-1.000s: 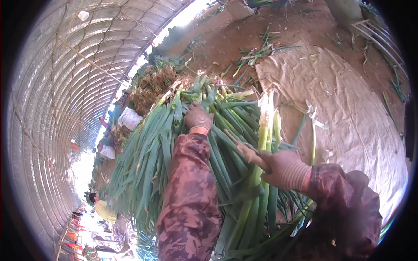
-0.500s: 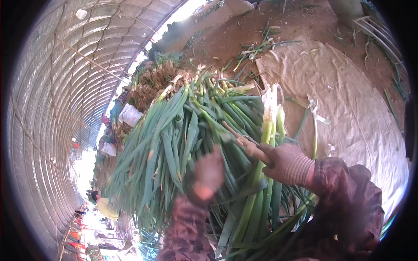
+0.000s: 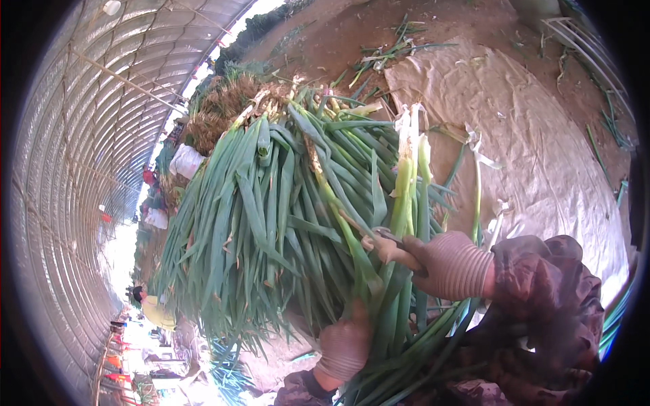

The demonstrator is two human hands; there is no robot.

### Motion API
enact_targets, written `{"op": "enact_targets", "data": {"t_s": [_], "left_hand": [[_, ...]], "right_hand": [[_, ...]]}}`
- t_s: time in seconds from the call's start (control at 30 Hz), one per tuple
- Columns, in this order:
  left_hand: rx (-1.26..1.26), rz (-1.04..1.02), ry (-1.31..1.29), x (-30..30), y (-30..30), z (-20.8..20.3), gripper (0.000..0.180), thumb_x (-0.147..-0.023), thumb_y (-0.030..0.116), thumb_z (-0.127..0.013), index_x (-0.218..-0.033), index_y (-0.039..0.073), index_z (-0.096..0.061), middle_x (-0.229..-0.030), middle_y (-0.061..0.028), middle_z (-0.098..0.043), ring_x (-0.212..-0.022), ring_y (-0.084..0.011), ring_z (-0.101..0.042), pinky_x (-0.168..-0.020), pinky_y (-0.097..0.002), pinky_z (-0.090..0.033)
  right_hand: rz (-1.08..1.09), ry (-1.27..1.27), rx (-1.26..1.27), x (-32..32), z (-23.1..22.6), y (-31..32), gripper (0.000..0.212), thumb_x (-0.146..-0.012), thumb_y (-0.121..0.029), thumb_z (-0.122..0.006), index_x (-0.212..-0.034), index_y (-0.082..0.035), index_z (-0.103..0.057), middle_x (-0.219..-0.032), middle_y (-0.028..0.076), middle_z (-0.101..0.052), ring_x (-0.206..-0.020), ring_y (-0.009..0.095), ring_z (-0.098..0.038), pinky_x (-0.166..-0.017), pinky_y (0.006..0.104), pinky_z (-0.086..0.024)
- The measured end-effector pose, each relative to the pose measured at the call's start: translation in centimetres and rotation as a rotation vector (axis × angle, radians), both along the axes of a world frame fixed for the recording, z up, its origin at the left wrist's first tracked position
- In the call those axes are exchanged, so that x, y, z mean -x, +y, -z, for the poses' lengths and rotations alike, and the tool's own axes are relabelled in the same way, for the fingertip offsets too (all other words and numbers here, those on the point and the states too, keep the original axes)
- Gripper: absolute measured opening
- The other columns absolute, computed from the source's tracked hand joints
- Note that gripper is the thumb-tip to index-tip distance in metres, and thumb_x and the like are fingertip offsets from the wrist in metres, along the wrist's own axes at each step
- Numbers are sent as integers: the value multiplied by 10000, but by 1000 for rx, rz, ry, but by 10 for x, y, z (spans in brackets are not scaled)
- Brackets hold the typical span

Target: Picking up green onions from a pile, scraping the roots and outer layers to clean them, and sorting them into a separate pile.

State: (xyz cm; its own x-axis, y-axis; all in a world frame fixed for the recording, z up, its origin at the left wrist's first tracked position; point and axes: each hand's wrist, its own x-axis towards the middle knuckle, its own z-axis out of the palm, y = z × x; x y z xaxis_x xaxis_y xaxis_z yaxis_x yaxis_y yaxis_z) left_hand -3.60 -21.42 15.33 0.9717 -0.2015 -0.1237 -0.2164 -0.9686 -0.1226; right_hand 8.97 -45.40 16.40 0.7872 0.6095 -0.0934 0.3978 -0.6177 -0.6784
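A large heap of green onions (image 3: 254,203) lies before me, white root ends far and long green leaves toward me. My gloved left hand (image 3: 344,348) is low in the middle, its fingers closed round the leaves of a green onion (image 3: 332,196) slanting down from the heap; the fingertips are partly blurred. My gloved right hand (image 3: 450,265) grips a tool with a tan, wrapped-looking handle (image 3: 394,254) and a thin brownish end pointing left over the leaves. Just beyond that hand stand several thick onion stalks (image 3: 405,183) with peeled pale ends, their leaves running down between my arms.
A beige ground sheet (image 3: 514,128) spreads on the right, with onion scraps (image 3: 477,152) on it. Trimmings (image 3: 399,51) lie on brown soil farther off. White sacks (image 3: 186,161) stand left of the heap. A person in yellow (image 3: 157,311) is far left, under a ribbed tunnel roof (image 3: 88,169).
My left hand has moved down toward me from over the heap, and a green onion now slants from the heap to it. The right hand keeps the tool in nearly the same place.
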Motion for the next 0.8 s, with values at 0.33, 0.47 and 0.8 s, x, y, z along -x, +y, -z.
{"op": "enact_targets", "data": {"t_s": [0.33,0.47,0.8], "left_hand": [[78,55,14,-9,-7,-6,565,-800,114,-633,-1288,-98,-443,-567,-143,-598,-500,-317,-633,-457,-422,-498],[46,41,20,-9,-6,1,553,-800,105,-631,-1283,-98,-454,-569,-139,-600,-497,-315,-632,-453,-420,-498],[12,73,11,-10,-6,-3,534,-816,109,-591,-1288,-108,-467,-557,-118,-602,-489,-274,-641,-439,-388,-507]], "right_hand": [[74,-38,34,2,11,17,461,-793,-209,-637,-1170,5,-479,-653,212,-623,-653,440,-634,-628,533,-498],[50,-50,38,-3,9,29,449,-795,-196,-628,-1165,8,-476,-673,215,-629,-677,442,-637,-633,538,-495],[69,-107,50,-21,9,53,462,-780,-165,-624,-1151,38,-437,-672,226,-623,-680,456,-633,-632,530,-496]]}}
